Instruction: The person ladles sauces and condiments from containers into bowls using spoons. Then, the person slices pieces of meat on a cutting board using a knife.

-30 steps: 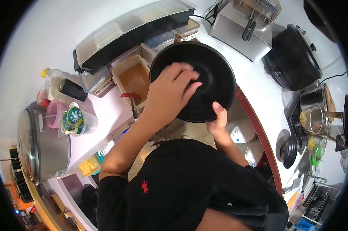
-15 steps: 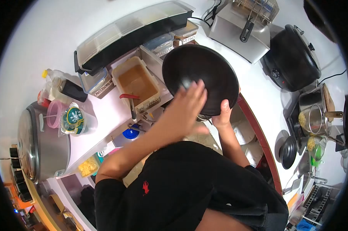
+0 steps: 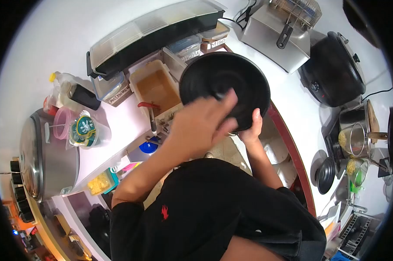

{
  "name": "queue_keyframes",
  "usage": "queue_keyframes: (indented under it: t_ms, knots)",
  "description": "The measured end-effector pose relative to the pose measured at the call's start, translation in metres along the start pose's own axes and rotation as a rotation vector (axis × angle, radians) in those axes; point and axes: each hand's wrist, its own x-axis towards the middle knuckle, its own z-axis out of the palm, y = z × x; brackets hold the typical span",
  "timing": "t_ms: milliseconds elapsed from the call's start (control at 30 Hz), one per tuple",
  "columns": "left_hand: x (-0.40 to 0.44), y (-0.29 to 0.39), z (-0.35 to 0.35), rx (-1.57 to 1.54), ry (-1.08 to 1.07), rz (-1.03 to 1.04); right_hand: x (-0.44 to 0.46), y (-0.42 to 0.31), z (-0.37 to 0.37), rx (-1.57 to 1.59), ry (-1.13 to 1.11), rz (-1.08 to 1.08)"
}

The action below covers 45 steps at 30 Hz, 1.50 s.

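Note:
A large black bowl (image 3: 244, 82) is held up in front of me, its dark inside facing me. My right hand (image 3: 253, 129) grips its lower right edge, with the thumb on the rim and the other fingers behind the bowl. My left hand (image 3: 201, 124) is over the bowl's lower left part, blurred by motion, with thumb and forefinger apart. Nothing shows between them, and contact with the inner surface cannot be made out. Left of the bowl is an open tub of brown liquid (image 3: 155, 89), with a red-and-black handled utensil (image 3: 151, 114) at its edge.
Labelled containers (image 3: 190, 48) stand beside a long lidded black case (image 3: 157, 41). At right are a metal fryer (image 3: 270, 41), a black cooker (image 3: 333, 71), a small black bowl (image 3: 325, 175) and strainers (image 3: 357, 139). A large steel pot (image 3: 53, 152) stands at left.
Over the last second my left hand has moved down and left from the bowl's middle, its fingers spreading. The bowl has tilted and shifted slightly, still in my right hand. The whole view has shifted slightly.

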Motion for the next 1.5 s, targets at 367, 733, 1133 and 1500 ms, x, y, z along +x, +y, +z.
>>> queue_keyframes:
  t_ms: [367,733,1133,1500]
  knots:
    - [0.004,-0.01,0.001,0.276,0.347,0.033,0.003,0.004,0.02,-0.011,-0.074,-0.02]
    - [0.0,-0.015,0.005,0.296,0.28,0.028,0.009,0.018,0.022,-0.061,-0.03,-0.108]
    - [-0.034,0.008,0.026,-0.105,-0.085,0.151,0.028,0.026,0.004,-0.059,0.001,-0.126]
    - [-0.025,-0.023,0.011,-0.22,-0.168,0.282,0.022,0.017,0.009,-0.016,0.027,-0.116]
